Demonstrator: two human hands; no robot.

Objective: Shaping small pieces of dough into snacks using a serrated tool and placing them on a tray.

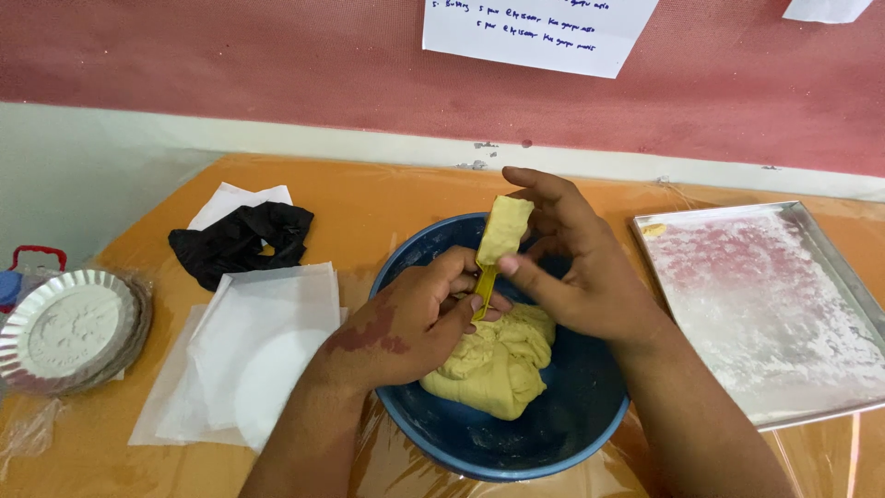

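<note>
Left hand [415, 318] grips yellow scoop [485, 281] by handle, over blue bowl [572, 415]. Right hand [576, 267], fingers curled, presses dough portion [505, 226] into scoop head. Main dough mass [498, 360] sits in bowl just below both hands, largely unportioned. Floured metal tray [765, 304], right of right hand, holds one small piece [654, 229] at far corner; portioning apparently just begun. Paper sheets [267, 341], black cloth [241, 240], foil flour plate [74, 327] lie left of left hand.
</note>
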